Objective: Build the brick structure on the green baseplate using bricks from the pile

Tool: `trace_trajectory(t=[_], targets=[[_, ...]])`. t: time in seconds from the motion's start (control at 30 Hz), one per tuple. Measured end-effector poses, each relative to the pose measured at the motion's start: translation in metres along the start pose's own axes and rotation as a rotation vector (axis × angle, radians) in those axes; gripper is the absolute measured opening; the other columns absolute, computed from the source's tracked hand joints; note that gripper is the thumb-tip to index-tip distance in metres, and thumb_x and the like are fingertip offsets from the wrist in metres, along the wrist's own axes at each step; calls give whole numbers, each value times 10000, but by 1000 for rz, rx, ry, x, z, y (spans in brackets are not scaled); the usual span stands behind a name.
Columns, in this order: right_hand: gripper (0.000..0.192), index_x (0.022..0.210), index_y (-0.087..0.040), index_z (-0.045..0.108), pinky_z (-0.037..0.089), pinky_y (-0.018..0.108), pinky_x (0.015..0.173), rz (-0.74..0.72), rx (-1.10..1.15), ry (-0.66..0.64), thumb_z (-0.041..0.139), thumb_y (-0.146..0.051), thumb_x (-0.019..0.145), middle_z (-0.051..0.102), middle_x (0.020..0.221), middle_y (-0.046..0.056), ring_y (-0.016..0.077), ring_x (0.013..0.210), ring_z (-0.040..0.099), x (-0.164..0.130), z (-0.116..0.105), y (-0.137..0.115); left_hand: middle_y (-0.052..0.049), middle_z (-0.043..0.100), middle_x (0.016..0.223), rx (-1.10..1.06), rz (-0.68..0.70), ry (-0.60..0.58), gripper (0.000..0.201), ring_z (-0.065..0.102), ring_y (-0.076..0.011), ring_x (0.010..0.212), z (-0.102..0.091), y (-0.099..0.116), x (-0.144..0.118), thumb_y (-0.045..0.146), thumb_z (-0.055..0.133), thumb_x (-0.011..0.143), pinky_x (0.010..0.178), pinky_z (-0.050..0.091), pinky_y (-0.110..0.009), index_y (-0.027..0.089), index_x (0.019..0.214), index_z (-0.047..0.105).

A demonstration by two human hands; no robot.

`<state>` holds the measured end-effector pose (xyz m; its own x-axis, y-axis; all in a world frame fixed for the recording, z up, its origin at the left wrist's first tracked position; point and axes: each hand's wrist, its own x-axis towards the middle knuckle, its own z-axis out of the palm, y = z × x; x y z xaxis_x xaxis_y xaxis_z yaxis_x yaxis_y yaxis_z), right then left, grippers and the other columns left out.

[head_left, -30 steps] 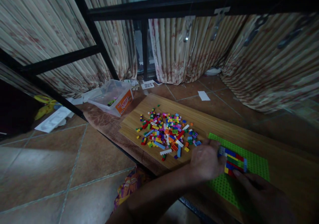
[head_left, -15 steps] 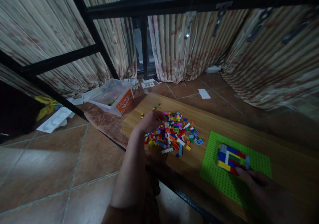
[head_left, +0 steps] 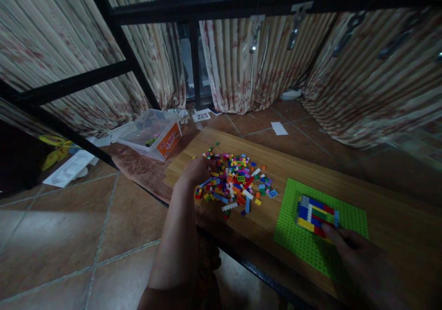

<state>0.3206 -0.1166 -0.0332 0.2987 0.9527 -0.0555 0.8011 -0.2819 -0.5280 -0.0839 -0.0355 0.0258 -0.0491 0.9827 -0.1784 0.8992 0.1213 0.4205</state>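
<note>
My left hand (head_left: 198, 170) is over the left side of a pile of small toy building bricks (head_left: 238, 179). Its fingers curl down among the bricks, and what they hold, if anything, cannot be made out. My right hand (head_left: 347, 242) grips the near right edge of a flat block of joined building bricks (head_left: 312, 216), in blue, white, yellow, red and green, with the thumb on top and the other fingers mostly hidden. That block is over a green studded baseplate (head_left: 288, 236); whether it touches the plate I cannot tell.
A wooden board (head_left: 214, 137) carries the bricks and baseplate. Beyond its left end stands a clear plastic box (head_left: 143, 146) with an orange label and some bricks inside. Papers (head_left: 279, 128) lie on the tiled floor. A dark metal frame (head_left: 126, 66) and curtains (head_left: 238, 71) rise behind.
My left hand has shifted left and slightly nearer across the pile, uncovering more bricks. My right hand still grips the brick block. The whole view has shifted slightly.
</note>
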Motion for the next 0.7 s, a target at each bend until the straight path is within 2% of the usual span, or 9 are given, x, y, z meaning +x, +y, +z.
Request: trace_trajectory(t=[0.1,0.23,0.33,0.43,0.57,0.7], targets=[[491,735,-241,720,439,325,465,102,-8,-99,550,-699,684,703,646,48,262,539,648,0,-2,-5,-32,717,825,1,-16,-19,374,612,-171,746,1,2,1,96,591,614,684,451,-236,227,919,761],[487,721,-236,712,444,326,497,83,5,-92,544,-692,695,704,661,51,263,574,654,1,-3,-9,-31,718,821,0,-4,-36,313,605,-164,739,2,3,3,129,610,624,674,441,-231,206,890,755],[480,718,-231,715,431,320,511,85,0,-78,541,-678,709,697,643,46,256,585,649,-1,-3,-13,-19,711,801,-49,31,-29,240,589,-148,714,0,3,2,230,638,662,633,420,-209,182,873,743],[470,735,-208,715,422,302,538,55,87,-74,520,-635,752,698,661,45,238,630,653,-3,-4,-16,-15,691,768,-113,64,16,290,570,-142,681,-2,4,2,350,620,722,600,399,-203,167,921,727],[485,743,-183,701,398,287,551,21,188,-61,478,-610,807,665,625,31,206,616,613,-3,-5,-17,3,650,718,-218,211,2,281,542,-130,657,1,16,5,376,559,789,593,383,-196,162,902,703],[475,741,-164,692,396,279,559,33,308,41,494,-589,815,652,627,36,190,611,586,-2,-5,-17,21,605,682,-311,381,-81,285,513,-118,642,16,49,1,377,483,857,598,382,-195,167,829,673]])
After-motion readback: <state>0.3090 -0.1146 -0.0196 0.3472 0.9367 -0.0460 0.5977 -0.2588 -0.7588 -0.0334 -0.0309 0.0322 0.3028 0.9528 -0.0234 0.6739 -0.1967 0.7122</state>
